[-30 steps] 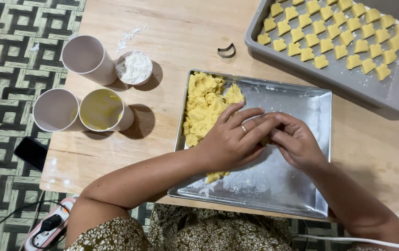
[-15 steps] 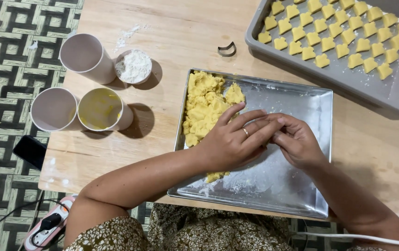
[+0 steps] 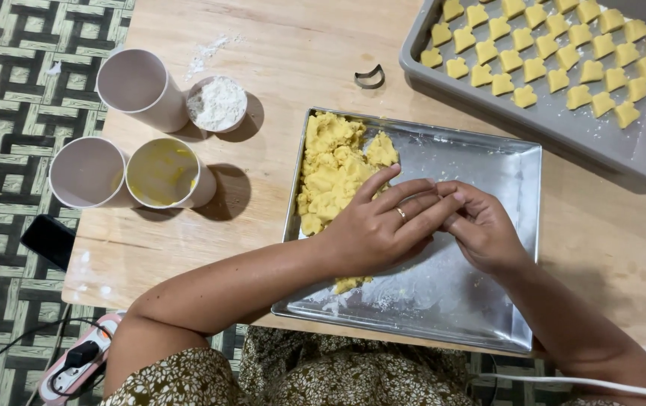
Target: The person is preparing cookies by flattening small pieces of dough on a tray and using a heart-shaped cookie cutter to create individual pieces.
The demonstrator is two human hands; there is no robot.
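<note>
Starting at the left of the frame, three pale cups (image 3: 139,86) stand on the wooden table (image 3: 293,45), one coated inside with yellow liquid (image 3: 161,173), and a small bowl of white flour (image 3: 218,103) sits just beside the upper cup. A crescent-shaped metal cutter (image 3: 370,77) lies near the top centre, apart from everything else. Below it, a shiny metal tray (image 3: 488,158) holds a lump of yellow dough (image 3: 334,162) along its left side, with crumbs and flour dust on the bare metal.

The left hand (image 3: 379,225) lies over the tray's middle, fingers stretched flat and together, a ring on one finger, its palm partly covering the lower dough. The right hand (image 3: 481,225) meets it fingertip to fingertip, fingers curled inward; whether a small piece of dough sits between them cannot be told, since the fingers hide it.

By my reading, the step in hand is working a bit of dough over the tray, and the move after calls for gentle, even pressure.

At the upper right, a grey tray (image 3: 428,71) holds rows of cut yellow pieces (image 3: 533,68).
</note>
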